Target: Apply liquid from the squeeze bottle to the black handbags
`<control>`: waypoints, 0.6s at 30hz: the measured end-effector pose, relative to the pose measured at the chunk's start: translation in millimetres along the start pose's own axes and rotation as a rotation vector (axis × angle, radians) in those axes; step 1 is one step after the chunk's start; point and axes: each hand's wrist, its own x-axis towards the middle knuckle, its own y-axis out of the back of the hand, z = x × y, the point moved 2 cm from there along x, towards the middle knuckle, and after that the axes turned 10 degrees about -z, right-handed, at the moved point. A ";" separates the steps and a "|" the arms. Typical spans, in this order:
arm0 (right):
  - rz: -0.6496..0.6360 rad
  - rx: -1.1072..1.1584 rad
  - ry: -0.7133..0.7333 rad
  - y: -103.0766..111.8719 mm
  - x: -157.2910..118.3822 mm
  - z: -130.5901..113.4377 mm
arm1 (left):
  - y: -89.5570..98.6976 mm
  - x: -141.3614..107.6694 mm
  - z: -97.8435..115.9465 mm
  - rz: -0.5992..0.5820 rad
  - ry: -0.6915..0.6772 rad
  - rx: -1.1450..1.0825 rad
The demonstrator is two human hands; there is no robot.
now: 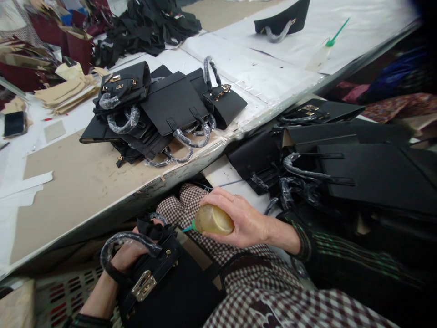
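My right hand (244,218) is wrapped round a squeeze bottle (213,219) of yellowish liquid, tipped so its green nozzle points left. The nozzle's tip is at the upper edge of a black handbag (170,282) on my lap; whether it touches cannot be made out. My left hand (136,248) reaches through the bag's plastic-wrapped handle (111,246) and grips the bag near its top, the fingers partly hidden by a black strap piece (150,229). A gold clasp (145,285) shows on the bag's front.
Several black handbags (174,102) are piled on the table (68,182) in front. More black bags (375,173) lie stacked to my right. A second glue-type bottle (321,54) with a green nozzle stands at the far right. A plastic crate (68,291) is at lower left.
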 end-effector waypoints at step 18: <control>-0.126 0.030 -0.075 6.7 -18.4 -1.2 | -1.4 -4.3 18.3 -0.008 0.079 -0.085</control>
